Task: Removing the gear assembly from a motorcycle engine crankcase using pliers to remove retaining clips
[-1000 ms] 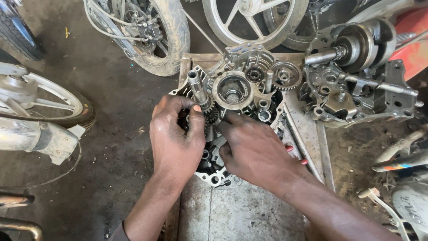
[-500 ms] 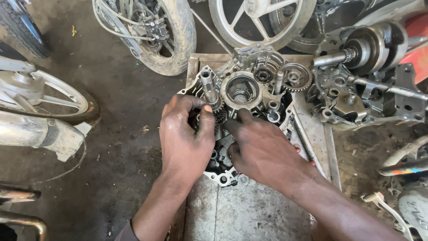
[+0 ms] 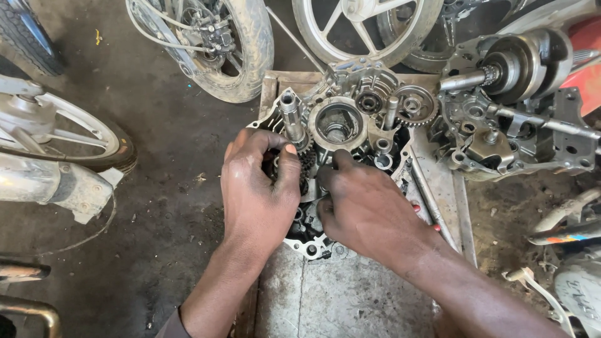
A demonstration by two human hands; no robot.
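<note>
We read the scene from largest to smallest. A dirty concrete floor (image 3: 156, 188) carries motorcycle wheels: a muddy tyre (image 3: 247, 50) at upper centre-left, a spoked alloy wheel (image 3: 369, 25) beside it, and a second wheel (image 3: 69, 134) at the left edge. On a shallow metal tray (image 3: 438, 188) lies an open engine crankcase half (image 3: 350, 134), and just to its right rests a second engine assembly (image 3: 513, 106) with its shaft pointing left.

Inside the crankcase we see a round bearing housing (image 3: 338, 123), a toothed gear (image 3: 414, 105) to its right, and an upright splined shaft (image 3: 290, 116) to its left. Below that shaft sits the gear cluster (image 3: 305, 164), between the two hands.

Our left hand (image 3: 256, 188) is curled around the cluster, thumb and forefinger pinching near the shaft base. Our right hand (image 3: 369, 209) presses its fingertips into the case just below the bearing housing; whether it grips a part we cannot tell.

Compared with the preceding half-second, both hands keep nearly the same place on the gears; only the view has drifted. We judge the gear seating still in progress.
</note>
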